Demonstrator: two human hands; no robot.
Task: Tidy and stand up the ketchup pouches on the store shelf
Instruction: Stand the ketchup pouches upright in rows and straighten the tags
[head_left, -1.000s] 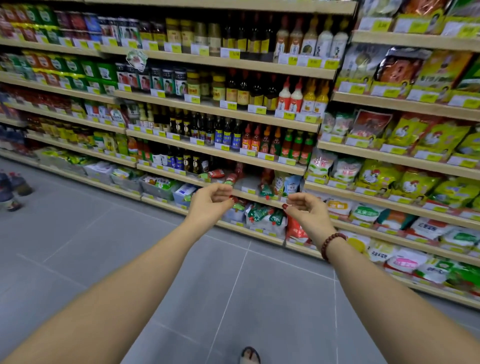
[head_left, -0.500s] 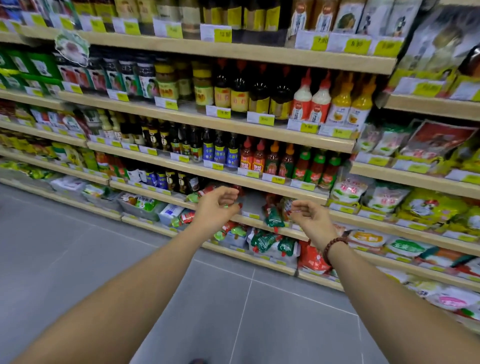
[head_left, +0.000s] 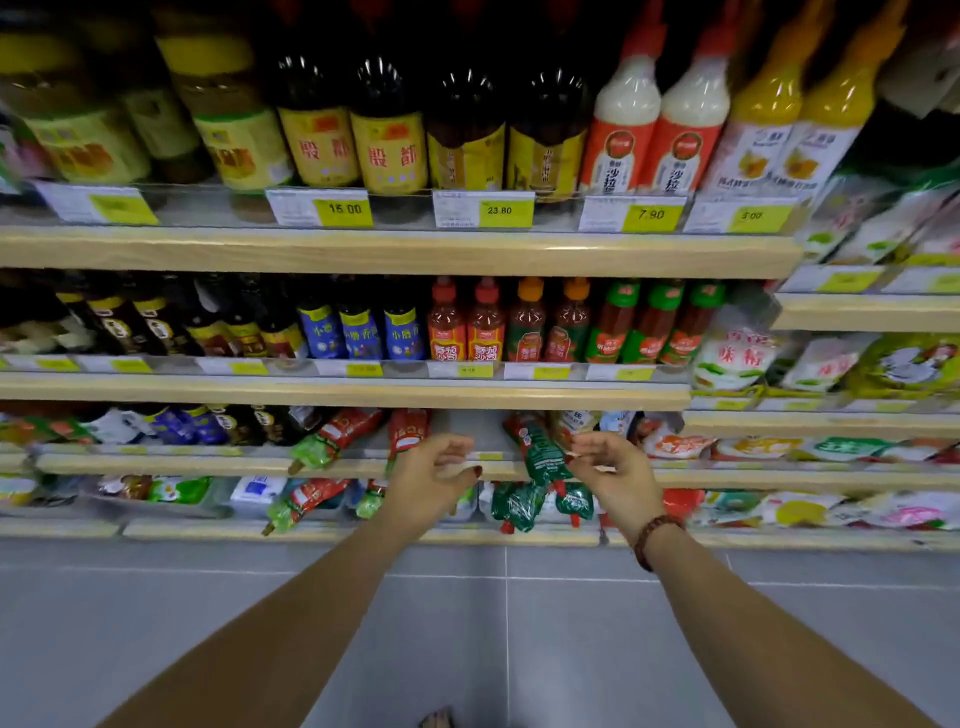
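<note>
Shelving unit (head_left: 395, 254) fills the view, stocked tier by tier; grey floor (head_left: 467, 623) in front is seen bare, so standing and arm room is judged ample. Task shelf (head_left: 156, 464) is the second tier from the bottom. Ketchup pouches (head_left: 337, 434) there are seen toppled: red-and-green ones lie tilted forward, spouts hanging over the front lip. One green pouch (head_left: 540, 452) droops over the edge at centre-right. More fallen pouches (head_left: 304, 501) are seen on the bottom tier. None is seen stood up: task judged barely started, all tidying left.

Headroom is tight: the tier above (head_left: 343, 397) sits low over the pouches, so entry is limited to a shallow frontal slot. A bare gap is seen on the task shelf between the hands.

Left hand (head_left: 434, 480): fingers spread and curled, nothing held, just before the shelf lip. Right hand (head_left: 613, 475): fingers loosely apart, fingertips (head_left: 574, 457) at or just beside the green pouch; contact cannot be told. Hands are well apart.
</note>
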